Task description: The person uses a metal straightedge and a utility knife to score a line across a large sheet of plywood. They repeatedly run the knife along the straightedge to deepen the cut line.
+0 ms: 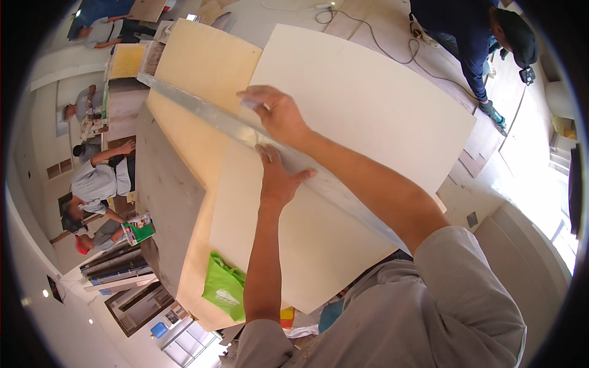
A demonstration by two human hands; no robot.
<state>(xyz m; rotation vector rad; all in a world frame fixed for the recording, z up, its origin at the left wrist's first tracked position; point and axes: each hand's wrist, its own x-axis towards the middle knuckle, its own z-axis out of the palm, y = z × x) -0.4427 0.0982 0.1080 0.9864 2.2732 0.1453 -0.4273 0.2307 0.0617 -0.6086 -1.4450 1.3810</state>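
A long silver straightedge bar (pixel 199 110) lies diagonally across a large white board (pixel 362 101), running from the far left toward my body at the right. My left hand (pixel 281 178) rests flat on the bar and the board beside it, fingers forward and thumb spread wide. Just past the bar's far edge is my right hand (pixel 276 113), its fingers curled in a pinch. Something small and pale shows at those fingertips, too blurred to name. My right forearm crosses over the bar. Under the white board lies a yellowish wood sheet (pixel 202 58).
A green bag (pixel 222 288) lies by my left forearm. A brown-grey tabletop (pixel 162 184) adjoins on the left, with several people beyond it. At the upper right, a person in dark blue (pixel 457 37) bends over floor boards with a corded tool (pixel 494 116).
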